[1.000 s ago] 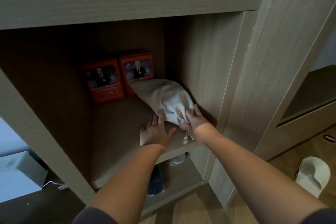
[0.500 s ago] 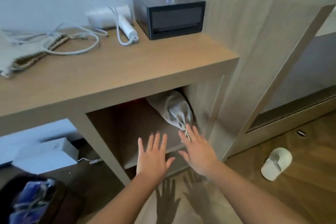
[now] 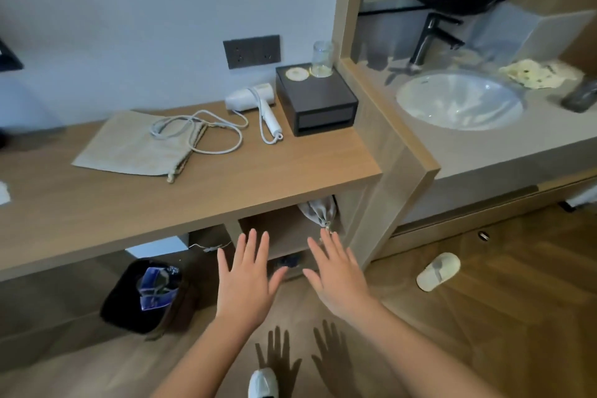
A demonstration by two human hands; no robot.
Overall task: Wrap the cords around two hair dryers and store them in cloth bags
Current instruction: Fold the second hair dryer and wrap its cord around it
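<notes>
Left hand: was open, fingers straight and spread, palm down, holding nothing.
Right hand: was open the same way, just beside the left hand.
Filled cloth bag: lay in the shelf under the surface, just beyond the right fingertips. Its drawstring perhaps touched them; the view did not settle this.
Hair dryer: lay on the surface, well beyond both hands, just beside a black box.
Cord: was not wrapped and lay in loose loops, partly over the flat cloth bag.
Flat cloth bag: lay on the surface, beyond the left hand and to its left.
Bin: stood on the floor, left of the left hand.
Slipper: lay on the floor, right of the right hand.
</notes>
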